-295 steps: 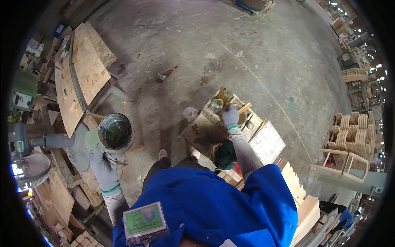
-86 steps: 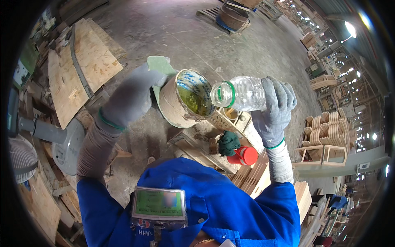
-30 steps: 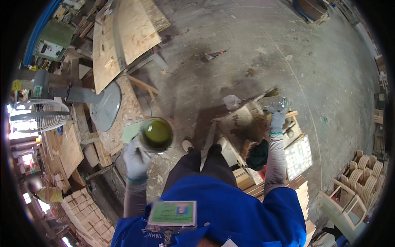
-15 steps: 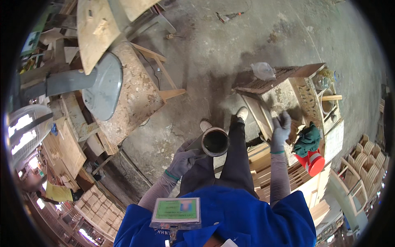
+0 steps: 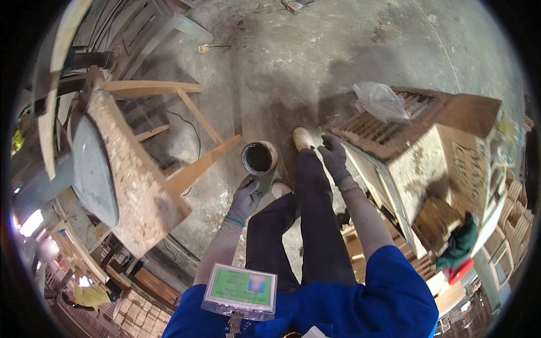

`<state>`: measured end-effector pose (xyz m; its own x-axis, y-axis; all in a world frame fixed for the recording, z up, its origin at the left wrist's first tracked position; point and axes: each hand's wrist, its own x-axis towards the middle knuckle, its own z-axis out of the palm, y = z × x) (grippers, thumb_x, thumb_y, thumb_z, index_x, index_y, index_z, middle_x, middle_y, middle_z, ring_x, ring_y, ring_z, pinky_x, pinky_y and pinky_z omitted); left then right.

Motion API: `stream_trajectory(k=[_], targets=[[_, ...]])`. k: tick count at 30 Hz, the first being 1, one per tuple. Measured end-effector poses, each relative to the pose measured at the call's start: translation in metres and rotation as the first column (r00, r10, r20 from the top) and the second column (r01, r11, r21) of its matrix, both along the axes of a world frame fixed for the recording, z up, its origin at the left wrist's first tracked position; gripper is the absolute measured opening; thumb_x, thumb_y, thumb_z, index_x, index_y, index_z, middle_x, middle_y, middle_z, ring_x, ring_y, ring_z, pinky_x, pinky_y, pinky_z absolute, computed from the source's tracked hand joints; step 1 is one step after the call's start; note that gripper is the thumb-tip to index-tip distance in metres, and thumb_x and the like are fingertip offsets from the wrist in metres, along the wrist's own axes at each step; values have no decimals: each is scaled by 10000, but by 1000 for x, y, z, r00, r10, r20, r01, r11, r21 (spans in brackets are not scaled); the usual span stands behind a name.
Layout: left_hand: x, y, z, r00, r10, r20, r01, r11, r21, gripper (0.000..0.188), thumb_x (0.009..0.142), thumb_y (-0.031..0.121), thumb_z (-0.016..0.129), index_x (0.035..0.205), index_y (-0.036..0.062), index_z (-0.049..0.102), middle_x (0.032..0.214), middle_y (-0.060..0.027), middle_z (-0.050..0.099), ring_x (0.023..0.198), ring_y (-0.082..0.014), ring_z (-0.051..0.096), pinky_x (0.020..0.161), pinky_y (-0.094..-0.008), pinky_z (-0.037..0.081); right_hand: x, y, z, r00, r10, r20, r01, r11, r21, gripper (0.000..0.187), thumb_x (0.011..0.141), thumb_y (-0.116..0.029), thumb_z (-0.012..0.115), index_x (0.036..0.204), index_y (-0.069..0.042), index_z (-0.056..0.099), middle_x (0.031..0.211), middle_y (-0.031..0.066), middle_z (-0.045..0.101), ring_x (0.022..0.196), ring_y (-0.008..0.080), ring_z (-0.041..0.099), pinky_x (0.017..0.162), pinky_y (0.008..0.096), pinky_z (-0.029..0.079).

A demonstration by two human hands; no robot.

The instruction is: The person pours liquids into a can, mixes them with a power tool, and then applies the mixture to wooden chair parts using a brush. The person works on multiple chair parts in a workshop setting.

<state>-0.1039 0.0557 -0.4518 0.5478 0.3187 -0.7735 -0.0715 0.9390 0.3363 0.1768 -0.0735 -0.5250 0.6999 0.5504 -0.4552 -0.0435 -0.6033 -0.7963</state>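
Observation:
My left hand [image 5: 244, 201], in a grey glove, is closed on the side of a cylindrical can [image 5: 272, 167]. The can's round mouth faces up and its inside looks dark. My right hand [image 5: 333, 156], also gloved, hangs in front of my right leg with loosely bent fingers apart and nothing visible in them. It is close to the left edge of a worn wooden box stand [image 5: 420, 160]. On that stand's slatted top lies a clear plastic bag [image 5: 382, 101].
To the left stands a wooden-legged bench with a speckled top [image 5: 135, 194] and a grey rounded plate [image 5: 93, 169] on it. A green cloth [image 5: 459, 242] and a red container [image 5: 461, 271] are at the right. Stacked wooden parts [image 5: 141, 315] are at lower left.
The can and my left hand have moved left and forward. My right hand has moved left, away from the green cloth. The view has shifted, bringing the bench and box stand closer.

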Motion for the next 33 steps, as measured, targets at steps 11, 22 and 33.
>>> stream_trajectory(k=[11, 22, 33], targets=[[76, 77, -276, 972, 47, -230, -10, 987, 163, 280, 855, 63, 619, 1131, 97, 580, 1053, -19, 617, 891, -141, 596, 764, -322, 502, 79, 228, -237, 986, 76, 146, -77, 997, 3, 372, 745, -275, 682, 1055, -70, 661, 991, 164, 684, 945, 343, 645, 832, 395, 494], [77, 174, -422, 799, -124, -588, 510, 657, 555, 297, 788, 141, 676, 1076, 76, 648, 921, -59, 681, 855, -161, 628, 778, -303, 487, 98, 442, -282, 689, 544, 479, -636, 770, 41, 538, 792, -431, 674, 1198, -95, 564, 1084, 175, 652, 1015, 338, 622, 866, 423, 484], [107, 169, -416, 228, -101, -968, 942, 276, 193, 555, 749, 378, 724, 1135, 30, 531, 1192, -186, 552, 1141, -363, 517, 893, -471, 464, 33, 592, -321, 355, 644, 677, -688, 671, -277, 435, 841, -412, 619, 1151, -110, 571, 1105, 123, 646, 1043, 329, 601, 857, 460, 477]])
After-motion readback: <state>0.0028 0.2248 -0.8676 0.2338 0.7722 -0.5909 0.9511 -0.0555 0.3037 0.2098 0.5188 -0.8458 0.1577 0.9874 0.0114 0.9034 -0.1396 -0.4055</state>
